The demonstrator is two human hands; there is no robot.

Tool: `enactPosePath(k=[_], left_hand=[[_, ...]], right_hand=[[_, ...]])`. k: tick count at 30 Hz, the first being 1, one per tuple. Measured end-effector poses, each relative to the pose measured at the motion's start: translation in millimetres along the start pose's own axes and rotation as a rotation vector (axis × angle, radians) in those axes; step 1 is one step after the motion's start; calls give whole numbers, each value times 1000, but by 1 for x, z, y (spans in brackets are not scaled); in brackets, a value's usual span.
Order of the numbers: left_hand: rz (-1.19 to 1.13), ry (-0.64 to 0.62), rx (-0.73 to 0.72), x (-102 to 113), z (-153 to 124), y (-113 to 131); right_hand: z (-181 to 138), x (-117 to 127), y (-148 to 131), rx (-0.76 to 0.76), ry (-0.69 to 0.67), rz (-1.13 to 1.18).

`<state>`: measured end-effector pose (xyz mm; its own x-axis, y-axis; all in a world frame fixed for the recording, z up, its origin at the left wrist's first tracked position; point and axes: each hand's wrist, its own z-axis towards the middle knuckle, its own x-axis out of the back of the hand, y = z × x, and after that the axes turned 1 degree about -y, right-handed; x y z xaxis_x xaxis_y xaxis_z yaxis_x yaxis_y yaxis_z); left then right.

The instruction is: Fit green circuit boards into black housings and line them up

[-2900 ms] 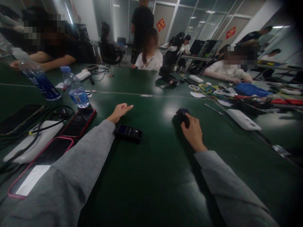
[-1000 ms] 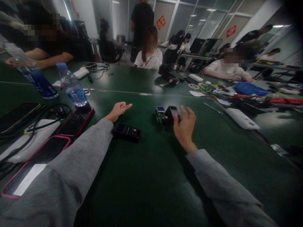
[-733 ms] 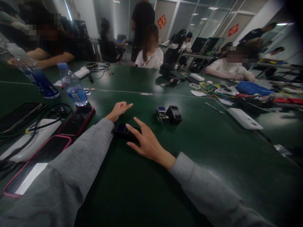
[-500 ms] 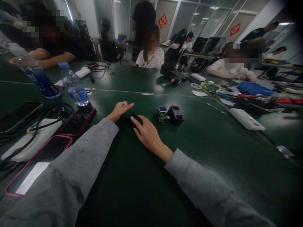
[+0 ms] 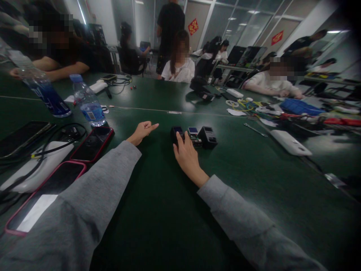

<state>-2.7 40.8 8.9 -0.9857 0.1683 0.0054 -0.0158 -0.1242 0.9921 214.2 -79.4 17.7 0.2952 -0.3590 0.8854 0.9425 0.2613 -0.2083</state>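
A small black box-like casing [image 5: 173, 132] stands on the green table, left of a small circuit board with a little screen [image 5: 193, 130]. On the board's other side is a second black casing [image 5: 209, 136] with openings in its face. My right hand [image 5: 186, 155] reaches over the left casing, fingers and thumb against it, and partly covers it and the board. Apart from these, my left hand [image 5: 143, 131] rests on the table with its index finger stretched out and the other fingers curled; I see nothing in it.
To the left lie a red-edged phone [image 5: 93, 143], a pink-cased phone [image 5: 47, 197], a white power bank [image 5: 42, 165] and cables. Two bottles, one a water bottle [image 5: 91, 105], stand behind them. At right are a wrench [image 5: 255, 130], a white device [image 5: 290, 142] and a blue tray [image 5: 301, 107]. People sit across the table.
My right hand has moved right, bringing the black casing from near my left hand to beside the circuit board. My left hand has stayed in place.
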Motion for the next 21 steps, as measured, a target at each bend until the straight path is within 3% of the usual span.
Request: enactPosePath(k=[9,12,16,21], left_hand=[[-21,-32,-24,1,1,-2],[-19,-26,-26,1,1,-2],[-55,-22,-14,1,3,-2],[-102,99,-55,1,8,-9]], right_hand=[[-5,3,-1,-27,-107,14],[-4,11,-3,-35,-15,46],[-4,22,-19,71,127,96],[-1,9,-51,212,19,67]])
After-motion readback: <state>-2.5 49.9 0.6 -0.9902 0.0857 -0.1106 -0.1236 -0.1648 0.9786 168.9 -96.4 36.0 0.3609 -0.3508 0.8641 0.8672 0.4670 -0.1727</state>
